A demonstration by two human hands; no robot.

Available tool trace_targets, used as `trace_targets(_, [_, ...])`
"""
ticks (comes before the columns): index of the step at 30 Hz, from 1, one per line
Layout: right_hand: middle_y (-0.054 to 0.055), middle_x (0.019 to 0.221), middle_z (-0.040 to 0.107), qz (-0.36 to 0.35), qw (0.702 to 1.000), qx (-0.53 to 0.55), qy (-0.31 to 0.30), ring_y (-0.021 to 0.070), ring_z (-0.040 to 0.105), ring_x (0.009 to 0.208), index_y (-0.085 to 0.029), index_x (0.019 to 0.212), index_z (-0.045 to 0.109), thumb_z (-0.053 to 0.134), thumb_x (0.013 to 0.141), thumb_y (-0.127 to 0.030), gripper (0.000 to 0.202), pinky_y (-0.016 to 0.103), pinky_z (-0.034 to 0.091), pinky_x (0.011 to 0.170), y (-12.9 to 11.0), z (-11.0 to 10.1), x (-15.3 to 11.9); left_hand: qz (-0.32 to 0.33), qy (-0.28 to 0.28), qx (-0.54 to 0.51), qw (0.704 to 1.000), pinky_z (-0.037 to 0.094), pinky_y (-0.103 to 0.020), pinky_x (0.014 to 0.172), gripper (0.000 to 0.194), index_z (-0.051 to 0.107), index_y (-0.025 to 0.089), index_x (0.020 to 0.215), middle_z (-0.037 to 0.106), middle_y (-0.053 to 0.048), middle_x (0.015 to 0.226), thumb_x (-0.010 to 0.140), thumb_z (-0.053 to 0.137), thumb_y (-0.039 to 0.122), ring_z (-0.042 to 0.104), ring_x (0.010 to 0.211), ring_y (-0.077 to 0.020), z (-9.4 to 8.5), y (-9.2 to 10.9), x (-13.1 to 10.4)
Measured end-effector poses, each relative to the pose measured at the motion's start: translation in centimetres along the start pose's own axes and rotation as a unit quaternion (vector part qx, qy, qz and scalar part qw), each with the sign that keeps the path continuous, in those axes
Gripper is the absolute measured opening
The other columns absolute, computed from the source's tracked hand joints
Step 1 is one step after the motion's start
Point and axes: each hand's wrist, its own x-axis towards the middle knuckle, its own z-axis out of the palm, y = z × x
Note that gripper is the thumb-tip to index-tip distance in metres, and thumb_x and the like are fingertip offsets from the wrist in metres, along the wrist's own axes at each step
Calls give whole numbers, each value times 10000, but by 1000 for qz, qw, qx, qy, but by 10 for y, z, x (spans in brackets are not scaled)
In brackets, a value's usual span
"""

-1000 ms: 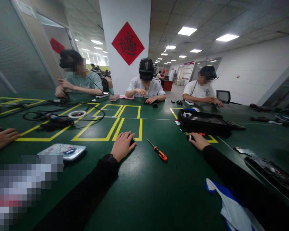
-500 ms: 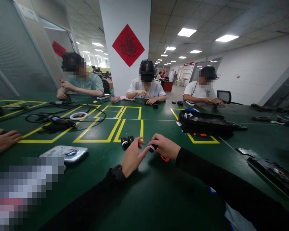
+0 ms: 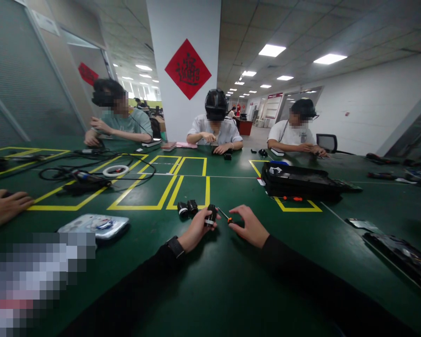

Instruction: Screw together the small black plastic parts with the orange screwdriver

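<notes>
A small black cylindrical part with a white band (image 3: 210, 216) sits upright in my left hand (image 3: 194, 232), pinched between thumb and fingers. To its right, my right hand (image 3: 251, 227) has its thumb on a screwdriver (image 3: 229, 220) with an orange and black handle. The thin metal shaft points up and left toward the black part, with a small gap between them. My index finger is arched over the handle; my other fingers are partly hidden. Just beyond my left hand, two similar black parts (image 3: 187, 208) stand together on the green table (image 3: 210, 285).
A phone in a clear case (image 3: 94, 225) lies at left, near another person's hand (image 3: 10, 208). Beyond it are black cables and a white ring (image 3: 115, 171). Stacked black trays (image 3: 298, 180) sit at right, with electronic boards (image 3: 400, 252) nearer me. Three people sit across the table.
My hands have moved apart. The black part is now in my left hand alone, turned upright, and the screwdriver beneath my right hand has come up with its shaft showing.
</notes>
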Motion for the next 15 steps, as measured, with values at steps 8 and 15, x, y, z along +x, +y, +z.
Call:
trace_targets(8, [56, 868, 520, 86, 994, -64, 5, 153, 513, 754, -161, 896, 564, 443, 836, -255, 164, 273, 398, 702, 14, 24, -15, 78, 11, 69, 994, 284, -146, 359, 276, 510, 142, 890, 520, 14, 668, 802, 453, 398, 429, 432, -43, 4, -7, 28])
trace_targets(15, [-21, 649, 507, 125, 976, 172, -39, 107, 466, 565, -157, 896, 567, 465, 821, -327, 211, 230, 365, 578, 31, 4, -13, 78, 24, 56, 995, 434, -191, 493, 281, 487, 171, 1003, 583, -29, 850, 809, 469, 374, 533, 563, -71, 2, -8, 19])
